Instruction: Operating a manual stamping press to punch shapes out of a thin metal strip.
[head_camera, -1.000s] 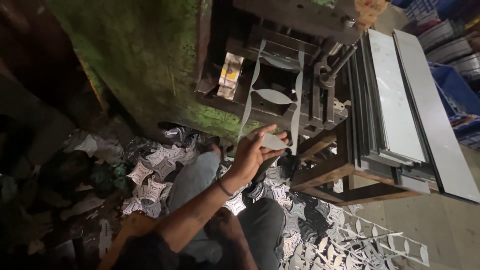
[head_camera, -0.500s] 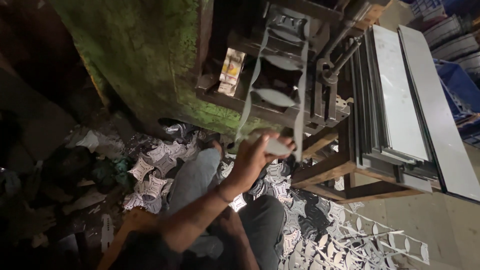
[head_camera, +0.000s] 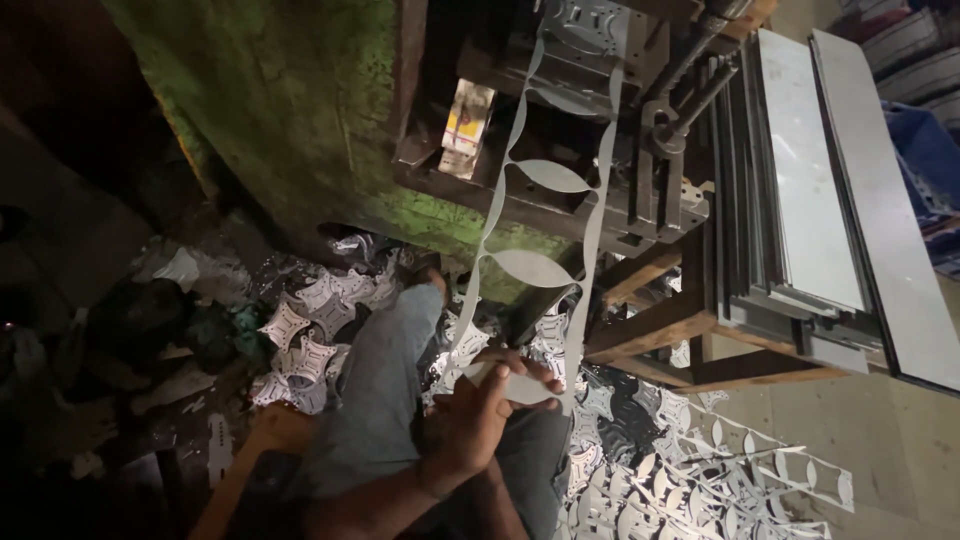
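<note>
A punched sheet-metal strip (head_camera: 545, 265) is gripped at its near end by one hand (head_camera: 478, 425), fingers curled around it; which hand it is cannot be told, and no second hand is seen. The strip runs up and away into the green press (head_camera: 300, 110). Stamped cut-outs (head_camera: 300, 345) are scattered on the floor to the left. Flat metal sheets (head_camera: 810, 190) are stacked on a wooden stand (head_camera: 660, 330) at right.

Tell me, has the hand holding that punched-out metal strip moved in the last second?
Yes. The hand has drawn the punched metal strip down, away from the green press, toward the person's lap.
</note>
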